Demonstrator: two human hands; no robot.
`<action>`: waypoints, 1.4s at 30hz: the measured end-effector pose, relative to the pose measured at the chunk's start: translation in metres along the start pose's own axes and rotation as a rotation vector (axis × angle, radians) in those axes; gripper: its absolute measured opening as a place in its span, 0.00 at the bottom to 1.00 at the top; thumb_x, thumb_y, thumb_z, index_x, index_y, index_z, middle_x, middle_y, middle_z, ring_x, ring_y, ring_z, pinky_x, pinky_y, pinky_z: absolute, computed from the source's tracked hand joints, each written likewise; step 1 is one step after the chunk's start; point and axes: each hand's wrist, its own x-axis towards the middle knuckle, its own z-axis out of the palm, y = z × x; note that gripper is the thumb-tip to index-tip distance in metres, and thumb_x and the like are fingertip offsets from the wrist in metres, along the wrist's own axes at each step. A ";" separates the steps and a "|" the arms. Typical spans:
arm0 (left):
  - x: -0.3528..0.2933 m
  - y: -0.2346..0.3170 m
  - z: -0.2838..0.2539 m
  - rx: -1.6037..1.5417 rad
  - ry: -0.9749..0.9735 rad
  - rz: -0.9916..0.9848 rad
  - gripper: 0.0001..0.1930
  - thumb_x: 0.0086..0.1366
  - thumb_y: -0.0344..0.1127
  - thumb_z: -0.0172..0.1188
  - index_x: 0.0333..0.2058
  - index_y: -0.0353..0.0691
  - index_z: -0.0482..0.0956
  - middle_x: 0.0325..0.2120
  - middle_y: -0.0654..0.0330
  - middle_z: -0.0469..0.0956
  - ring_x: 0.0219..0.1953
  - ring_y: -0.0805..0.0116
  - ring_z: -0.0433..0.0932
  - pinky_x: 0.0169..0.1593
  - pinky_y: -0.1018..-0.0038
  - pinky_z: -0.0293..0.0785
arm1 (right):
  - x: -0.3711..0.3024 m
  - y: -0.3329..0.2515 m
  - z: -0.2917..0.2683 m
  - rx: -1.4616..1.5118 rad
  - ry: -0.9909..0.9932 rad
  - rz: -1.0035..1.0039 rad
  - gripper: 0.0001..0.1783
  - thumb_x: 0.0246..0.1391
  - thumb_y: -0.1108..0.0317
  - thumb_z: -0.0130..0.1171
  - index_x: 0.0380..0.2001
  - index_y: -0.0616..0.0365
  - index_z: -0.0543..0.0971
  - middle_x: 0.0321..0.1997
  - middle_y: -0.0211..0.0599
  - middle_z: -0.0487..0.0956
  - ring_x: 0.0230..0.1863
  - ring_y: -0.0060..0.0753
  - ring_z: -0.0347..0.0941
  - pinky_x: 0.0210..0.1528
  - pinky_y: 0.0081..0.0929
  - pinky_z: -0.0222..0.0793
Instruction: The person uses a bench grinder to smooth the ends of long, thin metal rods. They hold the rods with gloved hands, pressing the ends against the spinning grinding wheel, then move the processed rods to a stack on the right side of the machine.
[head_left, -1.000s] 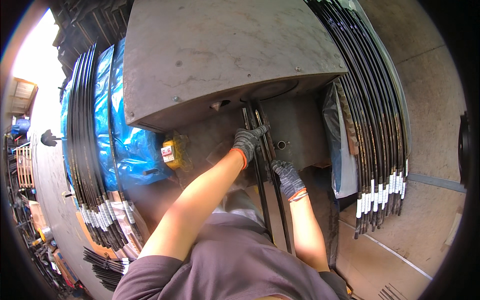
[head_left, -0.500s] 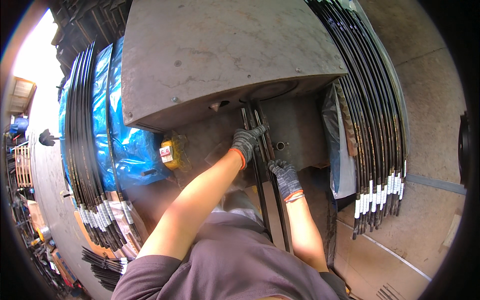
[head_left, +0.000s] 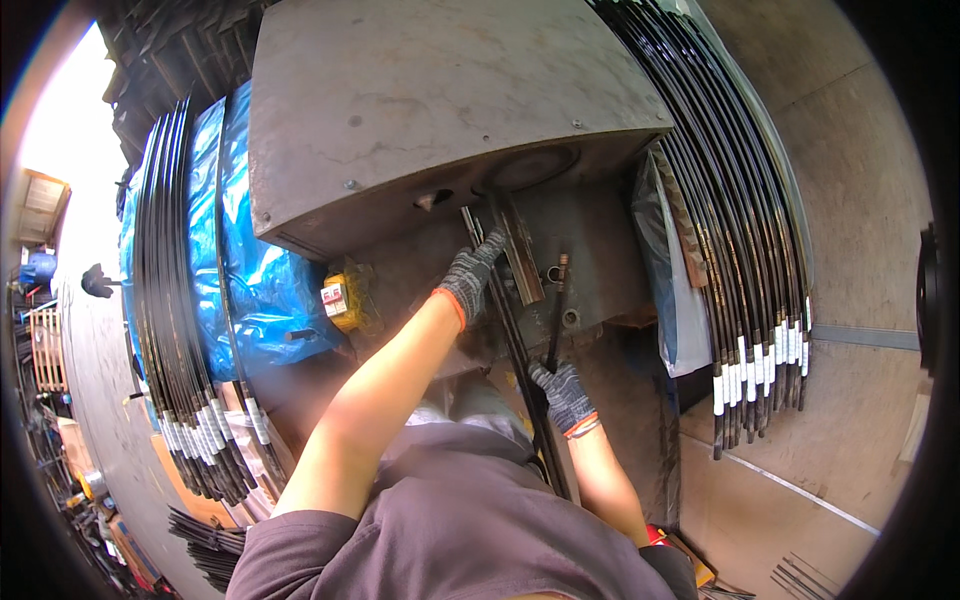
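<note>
My left hand [head_left: 470, 272], in a grey knitted glove with an orange cuff, is wrapped round a long black rod [head_left: 512, 335] just below its bare metal tip. That rod slants down toward my body. Lower and to the right, my right hand [head_left: 566, 396], gloved the same way, grips a second black rod [head_left: 557, 318]; its brownish end points up, free of the metal guide channel [head_left: 522, 262]. The channel juts from under the big grey metal box [head_left: 450, 90], between the two rod ends. Below my hands, the rods run close together along my torso.
Black rods with white-banded ends hang in a row at the right [head_left: 735, 250] and another at the left [head_left: 160, 290], over blue plastic sheeting [head_left: 265, 300]. A yellow object in clear wrap [head_left: 348, 302] lies left of my left hand. A short pipe stub stands beside the channel.
My right hand has moved down toward my body, drawing its rod back out of the guide channel and to the right. My left hand has shifted slightly left, still on its rod.
</note>
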 end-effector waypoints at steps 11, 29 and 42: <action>0.019 -0.013 0.011 0.258 -0.023 0.149 0.14 0.53 0.42 0.64 0.20 0.37 0.77 0.10 0.64 0.68 0.08 0.73 0.64 0.13 0.76 0.60 | 0.024 -0.037 0.014 0.015 0.330 -0.130 0.04 0.50 0.72 0.57 0.25 0.59 0.77 0.18 0.27 0.73 0.17 0.18 0.66 0.19 0.17 0.60; 0.030 -0.015 0.007 0.335 0.062 0.123 0.15 0.50 0.46 0.67 0.24 0.40 0.77 0.15 0.65 0.71 0.14 0.74 0.64 0.19 0.75 0.63 | 0.045 -0.047 0.012 0.106 0.228 -0.051 0.03 0.46 0.75 0.59 0.27 0.59 0.76 0.21 0.32 0.75 0.18 0.24 0.69 0.21 0.21 0.66; 0.024 -0.012 0.013 0.307 0.054 0.117 0.13 0.52 0.44 0.65 0.24 0.41 0.77 0.14 0.66 0.70 0.13 0.76 0.62 0.18 0.77 0.61 | 0.055 -0.043 0.007 0.008 0.220 -0.153 0.04 0.46 0.75 0.60 0.27 0.58 0.75 0.23 0.32 0.76 0.20 0.24 0.71 0.23 0.21 0.68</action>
